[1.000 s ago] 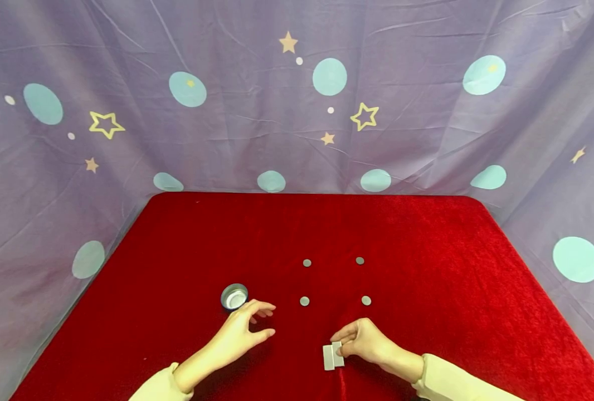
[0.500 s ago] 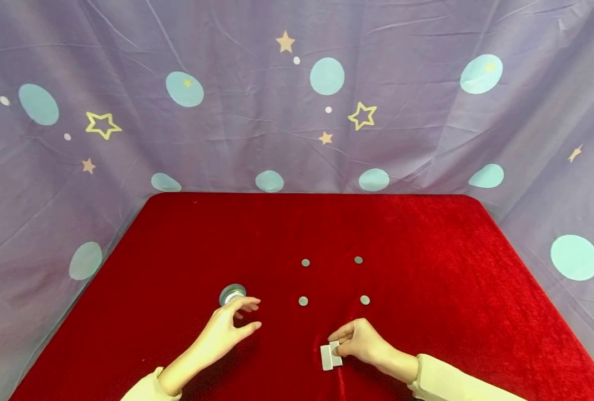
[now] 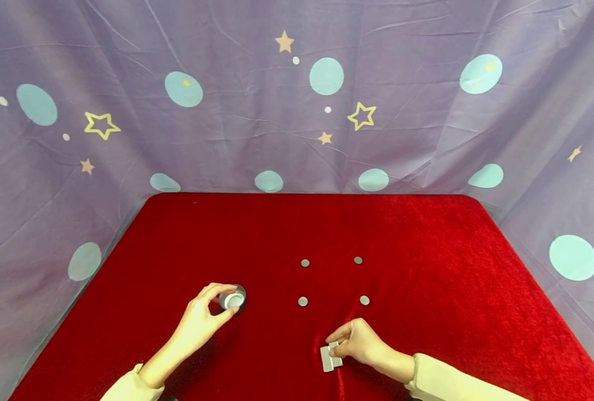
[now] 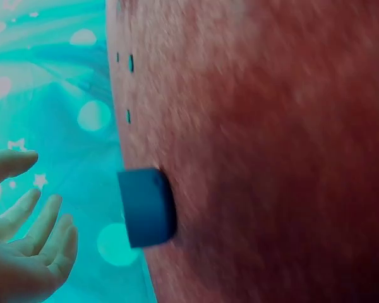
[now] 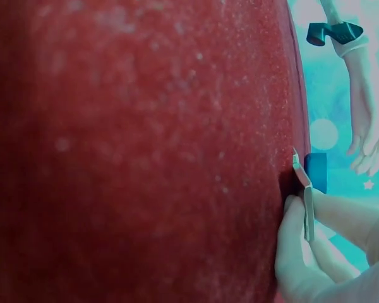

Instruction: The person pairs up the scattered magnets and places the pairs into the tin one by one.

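A small round tin (image 3: 235, 301), dark outside with a pale inside, stands on the red cloth. My left hand (image 3: 196, 320) is over it, thumb and fingers spread on either side of its rim in the head view. The left wrist view shows the fingers (image 4: 47, 237) apart from the tin's wall (image 4: 146, 208). My right hand (image 3: 359, 341) pinches a thin pale grey rectangular piece (image 3: 337, 362) between thumb and fingers, low over the cloth. A second matching piece (image 3: 326, 360) lies against it, slightly offset. The fingertips hide part of the pinched piece.
Several flat grey discs (image 3: 303, 301) lie in a loose square beyond the right hand, spaced apart. Red velvet cloth (image 3: 427, 267) covers the table. A lilac curtain (image 3: 257, 111) with stars and dots hangs around its back and sides.
My left hand has moved left and away from me, from beside the tin to over it. The right hand stays almost in place with the grey pieces.
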### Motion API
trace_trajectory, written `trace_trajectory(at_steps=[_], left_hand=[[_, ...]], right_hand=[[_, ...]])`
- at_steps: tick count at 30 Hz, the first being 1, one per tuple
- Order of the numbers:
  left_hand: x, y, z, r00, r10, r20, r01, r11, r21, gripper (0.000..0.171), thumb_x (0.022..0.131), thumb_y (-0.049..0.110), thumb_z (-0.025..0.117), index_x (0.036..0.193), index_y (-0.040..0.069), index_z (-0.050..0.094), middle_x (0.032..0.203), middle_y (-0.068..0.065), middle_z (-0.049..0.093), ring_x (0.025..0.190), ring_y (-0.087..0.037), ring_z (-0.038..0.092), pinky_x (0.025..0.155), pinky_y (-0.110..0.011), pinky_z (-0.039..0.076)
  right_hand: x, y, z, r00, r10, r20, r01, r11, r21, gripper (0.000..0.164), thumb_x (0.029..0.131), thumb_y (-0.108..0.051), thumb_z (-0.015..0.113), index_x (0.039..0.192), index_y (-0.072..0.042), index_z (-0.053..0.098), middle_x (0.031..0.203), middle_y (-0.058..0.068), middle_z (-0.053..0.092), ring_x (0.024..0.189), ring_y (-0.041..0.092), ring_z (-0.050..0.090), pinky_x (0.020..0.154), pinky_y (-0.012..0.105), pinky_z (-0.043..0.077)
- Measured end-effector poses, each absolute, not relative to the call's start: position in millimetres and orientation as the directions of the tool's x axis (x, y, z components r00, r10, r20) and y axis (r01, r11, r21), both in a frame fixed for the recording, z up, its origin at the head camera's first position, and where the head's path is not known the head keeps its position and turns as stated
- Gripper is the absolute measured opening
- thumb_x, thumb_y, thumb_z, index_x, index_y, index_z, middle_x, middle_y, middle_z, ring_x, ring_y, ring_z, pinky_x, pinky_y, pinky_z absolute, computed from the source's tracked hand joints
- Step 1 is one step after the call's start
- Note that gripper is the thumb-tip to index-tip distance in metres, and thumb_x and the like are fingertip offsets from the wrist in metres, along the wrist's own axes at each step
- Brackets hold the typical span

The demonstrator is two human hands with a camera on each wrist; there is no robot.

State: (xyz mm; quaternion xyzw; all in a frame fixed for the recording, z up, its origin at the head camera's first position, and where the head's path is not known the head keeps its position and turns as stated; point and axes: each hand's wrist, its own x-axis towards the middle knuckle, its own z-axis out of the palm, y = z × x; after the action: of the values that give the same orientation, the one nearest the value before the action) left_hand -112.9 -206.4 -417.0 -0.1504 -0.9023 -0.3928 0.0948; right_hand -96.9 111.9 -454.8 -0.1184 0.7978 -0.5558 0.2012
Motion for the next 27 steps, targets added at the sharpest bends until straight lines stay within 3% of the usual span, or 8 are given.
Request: trace_trajectory(at_steps=[11, 21, 27], left_hand=[[-131, -225, -425, -0.941, 0.188, 0.283, 0.333, 0.664, 0.670, 0.041, 0.069, 0.007, 0.073, 0.106, 0.000, 0.058, 0.102, -0.008, 0.057, 0.099, -0.030, 0.051, 0.083, -0.052, 0.040], [-140, -235, -436, -0.945, 0.234, 0.227, 0.326, 0.661, 0.676, 0.048, 0.070, 0.011, 0.074, 0.111, -0.003, 0.056, 0.108, -0.013, 0.054, 0.095, -0.031, 0.056, 0.081, -0.040, 0.046], [-143, -238, -438, -0.955, 0.258, 0.144, 0.281, 0.643, 0.713, 0.054, 0.071, 0.010, 0.073, 0.117, -0.006, 0.051, 0.112, -0.018, 0.052, 0.098, -0.036, 0.055, 0.081, -0.038, 0.047]], right_hand=[[-98, 108, -451, -0.866, -0.460, -0.197, 0.055, 0.304, -0.951, 0.018, 0.067, 0.004, 0.069, 0.084, 0.007, 0.068, 0.075, 0.016, 0.067, 0.055, 0.006, 0.054, 0.049, 0.020, 0.046], [-108, 107, -447, -0.861, -0.436, -0.263, 0.175, 0.233, -0.957, 0.024, 0.072, 0.001, 0.067, 0.093, 0.012, 0.063, 0.081, 0.018, 0.066, 0.073, 0.020, 0.064, 0.065, 0.031, 0.053], [-117, 100, -443, -0.870, -0.427, -0.247, 0.178, 0.194, -0.965, 0.027, 0.074, -0.001, 0.067, 0.096, 0.013, 0.062, 0.084, 0.015, 0.066, 0.073, 0.018, 0.063, 0.066, 0.031, 0.053]])
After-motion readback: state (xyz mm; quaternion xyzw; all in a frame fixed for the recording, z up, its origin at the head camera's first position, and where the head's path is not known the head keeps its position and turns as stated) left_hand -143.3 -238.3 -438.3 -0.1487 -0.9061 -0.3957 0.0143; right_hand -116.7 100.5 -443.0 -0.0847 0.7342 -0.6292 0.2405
